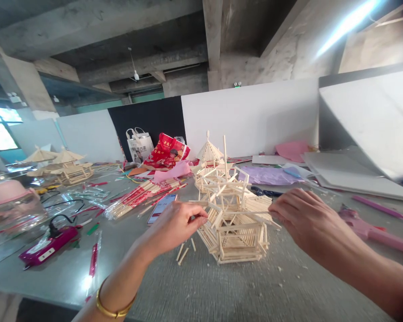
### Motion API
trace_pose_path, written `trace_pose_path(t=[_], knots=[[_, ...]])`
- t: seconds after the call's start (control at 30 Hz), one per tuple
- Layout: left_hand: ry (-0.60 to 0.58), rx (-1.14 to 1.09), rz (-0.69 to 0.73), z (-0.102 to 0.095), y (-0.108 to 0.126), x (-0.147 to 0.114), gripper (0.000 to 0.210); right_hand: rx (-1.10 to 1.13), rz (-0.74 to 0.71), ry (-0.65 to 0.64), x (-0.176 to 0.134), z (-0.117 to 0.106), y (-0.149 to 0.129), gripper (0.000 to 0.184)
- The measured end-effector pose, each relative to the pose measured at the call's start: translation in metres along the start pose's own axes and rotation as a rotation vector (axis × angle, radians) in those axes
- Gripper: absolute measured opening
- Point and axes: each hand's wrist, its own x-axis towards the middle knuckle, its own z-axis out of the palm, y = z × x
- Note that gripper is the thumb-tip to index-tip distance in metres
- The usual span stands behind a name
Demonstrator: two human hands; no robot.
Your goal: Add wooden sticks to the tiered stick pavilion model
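Left hand (pixel 184 220): pointing inward, thumb lying near index finger
Right hand (pixel 304 214): arching, fingers bending down together
Forearms (pixel 136 261): slanting inward

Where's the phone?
In the head view, the phone lies on the table left of the middle, just beyond the left hand and beside the packaged sticks.

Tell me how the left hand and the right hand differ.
The left hand has a gold bangle on its forearm; none shows on the right hand's forearm.
The left hand is at the left side of the stick model, the right hand at its right.
The left hand shows a gap between thumb and fingers; the right hand mostly shows its back.
Both are bare, with fingers bent.
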Motion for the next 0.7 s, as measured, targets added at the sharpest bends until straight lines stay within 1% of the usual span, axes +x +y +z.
trace_pose_path(t=[0.17, 0.3, 0.43, 0.57, 0.7], knots=[[-0.018, -0.039, -0.021, 0.008, -0.008, -0.002, 0.025, -0.003, -0.006, -0.019, 0.001, -0.001, 0.001, 0.035], [-0.038, -0.086, -0.092, 0.015, -0.012, -0.004, 0.027, -0.004, 0.006, -0.027, 0.003, -0.002, -0.001, 0.031], [-0.010, -0.138, -0.136, 0.021, -0.011, -0.005, 0.028, 0.004, 0.002, -0.008, 0.004, -0.004, -0.005, 0.033], [0.024, -0.201, -0.171, 0.025, -0.008, -0.009, 0.026, 0.007, 0.016, -0.038, 0.004, -0.005, -0.006, 0.033], [0.010, -0.266, -0.192, 0.028, -0.009, -0.013, 0.025, 0.019, 0.019, -0.029, 0.003, -0.002, -0.005, 0.032]])
